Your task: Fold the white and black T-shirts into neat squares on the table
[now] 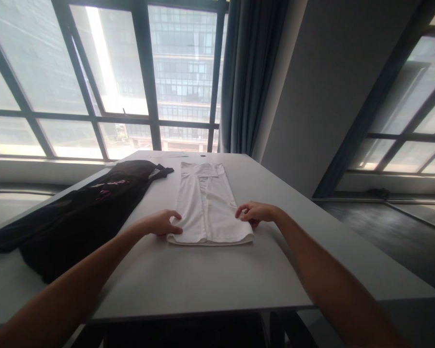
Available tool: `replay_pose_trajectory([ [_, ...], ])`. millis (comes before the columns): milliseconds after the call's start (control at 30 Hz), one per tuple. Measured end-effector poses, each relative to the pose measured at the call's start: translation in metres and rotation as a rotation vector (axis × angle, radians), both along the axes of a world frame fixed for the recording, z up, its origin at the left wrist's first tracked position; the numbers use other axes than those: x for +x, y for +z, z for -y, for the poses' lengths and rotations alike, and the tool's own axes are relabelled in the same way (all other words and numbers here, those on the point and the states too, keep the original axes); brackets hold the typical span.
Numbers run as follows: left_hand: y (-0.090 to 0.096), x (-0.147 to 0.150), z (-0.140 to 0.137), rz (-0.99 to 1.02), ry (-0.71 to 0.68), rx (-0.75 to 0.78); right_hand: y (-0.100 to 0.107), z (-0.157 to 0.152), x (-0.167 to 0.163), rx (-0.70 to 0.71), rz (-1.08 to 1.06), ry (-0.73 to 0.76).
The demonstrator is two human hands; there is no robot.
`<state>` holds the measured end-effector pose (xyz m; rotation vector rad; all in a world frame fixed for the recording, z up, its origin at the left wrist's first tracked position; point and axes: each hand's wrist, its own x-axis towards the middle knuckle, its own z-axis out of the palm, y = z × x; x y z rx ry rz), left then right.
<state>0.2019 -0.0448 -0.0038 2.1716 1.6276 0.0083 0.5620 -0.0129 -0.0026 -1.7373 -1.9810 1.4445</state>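
Note:
A white garment (221,212) lies folded in a long rectangle on the table, its layered hem towards me and a gathered, crosswise band at its far end. My left hand (161,223) is at its near left edge, with thumb and index finger apart and their tips touching the cloth. At the near right edge, my right hand (257,212) has its fingers curled in, gripping the side of the cloth. Some fingers of both hands are hidden. A black garment (90,208) with small pinkish marks is spread out to the left, apart from the white one.
The white table (275,261) stretches away from me towards large windows (183,63). A small dark round spot (203,155) and thin pale items lie at its far end. A grey-blue curtain (253,72) and a wide pillar (322,87) stand behind to the right.

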Motion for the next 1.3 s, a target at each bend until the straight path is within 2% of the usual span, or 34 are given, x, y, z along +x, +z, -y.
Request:
replay_pose_trajectory([
  [100,0.001,-0.002,0.002,-0.016,-0.047,-0.02,0.006,0.003,0.001,0.049,0.187,0.066],
  [200,0.002,0.0,0.006,-0.084,-0.074,0.048,0.012,0.008,-0.006,0.281,0.365,0.152],
  [267,0.004,0.004,0.011,-0.12,-0.12,0.144,0.016,0.014,-0.016,0.438,0.386,0.257],
  [300,0.005,0.007,0.014,-0.115,-0.167,0.184,0.017,0.018,-0.022,0.467,0.373,0.323],
  [400,0.003,0.019,0.022,-0.025,-0.352,0.228,0.017,0.032,-0.043,0.367,0.357,0.487],
  [467,-0.001,0.025,0.026,0.021,-0.427,0.223,0.015,0.041,-0.056,0.322,0.391,0.525],
  [667,-0.007,0.03,0.027,0.119,-0.554,0.277,0.017,0.055,-0.068,0.443,0.358,0.575],
  [867,0.001,0.03,0.029,0.247,-0.498,0.321,0.037,0.056,-0.053,0.471,0.299,0.492],
  [967,-0.001,0.032,0.03,0.288,-0.507,0.265,0.039,0.055,-0.048,0.459,0.284,0.461],
  [1067,-0.006,0.036,0.031,0.277,-0.562,0.187,0.034,0.052,-0.049,0.35,0.28,0.498],
  [1133,-0.008,0.038,0.032,0.279,-0.559,0.178,0.03,0.049,-0.049,0.227,0.218,0.536],
  [1200,-0.006,0.036,0.031,0.287,-0.559,0.152,0.028,0.044,-0.045,0.166,0.138,0.535],
  [1233,-0.004,0.033,0.03,0.29,-0.573,0.121,0.028,0.041,-0.042,0.186,0.122,0.508],
  [1300,0.0,0.023,0.024,0.288,-0.591,0.085,0.026,0.032,-0.031,0.324,0.184,0.419],
])
